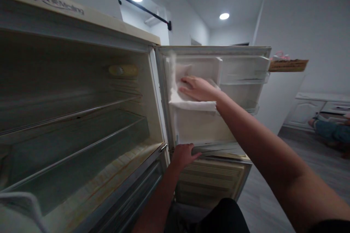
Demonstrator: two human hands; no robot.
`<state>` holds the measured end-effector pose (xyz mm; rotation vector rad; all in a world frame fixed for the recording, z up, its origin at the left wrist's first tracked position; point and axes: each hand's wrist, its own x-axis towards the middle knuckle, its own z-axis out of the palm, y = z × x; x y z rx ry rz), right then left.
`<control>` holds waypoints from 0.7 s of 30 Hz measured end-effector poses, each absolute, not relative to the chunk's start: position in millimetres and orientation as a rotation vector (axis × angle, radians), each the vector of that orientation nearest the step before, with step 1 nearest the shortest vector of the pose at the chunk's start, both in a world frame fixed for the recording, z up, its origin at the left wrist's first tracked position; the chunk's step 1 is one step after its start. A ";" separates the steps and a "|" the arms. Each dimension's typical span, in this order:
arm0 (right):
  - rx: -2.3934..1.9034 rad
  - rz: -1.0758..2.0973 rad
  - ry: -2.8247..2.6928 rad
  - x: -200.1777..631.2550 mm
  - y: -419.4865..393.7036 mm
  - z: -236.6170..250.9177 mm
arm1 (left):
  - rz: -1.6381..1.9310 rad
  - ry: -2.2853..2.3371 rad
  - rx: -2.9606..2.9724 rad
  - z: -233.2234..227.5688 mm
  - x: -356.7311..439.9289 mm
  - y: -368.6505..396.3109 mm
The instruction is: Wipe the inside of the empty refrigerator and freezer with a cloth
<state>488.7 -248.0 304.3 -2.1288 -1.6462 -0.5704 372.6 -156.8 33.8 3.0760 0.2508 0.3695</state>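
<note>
Left hand (183, 155) gripping fridge door (207, 131) edge, right hand (199, 89) flat on cloth (188, 100).

Cloth (191, 103) on door shelf (240, 76)

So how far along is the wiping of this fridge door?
Done: the fridge shelves stand bare. In hand: the right hand presses a white cloth against the door's upper bin, while the left hand grips the door's lower edge. Left: the clear door shelf beside it; whether it is clean cannot be told.
</note>
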 end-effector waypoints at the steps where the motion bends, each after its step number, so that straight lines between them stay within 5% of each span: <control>1: -2.193 -0.459 -1.725 487.2 -237.1 307.4 | 0.363 0.254 3.077 34.1 370.9 -156.2; 4: -2.292 -0.199 -1.861 478.2 -211.0 309.1 | 0.339 0.253 3.090 34.5 365.0 -152.3; 10: -2.373 -0.318 -1.928 462.9 -215.8 306.0 | 0.359 0.205 3.086 32.5 353.3 -141.8; 15: -2.247 -0.048 -2.065 473.5 -246.6 313.7 | 0.337 0.216 3.073 31.3 351.1 -139.1; 21: -2.579 -0.081 -1.784 485.8 -277.4 315.8 | 0.333 0.231 3.077 31.1 353.6 -141.6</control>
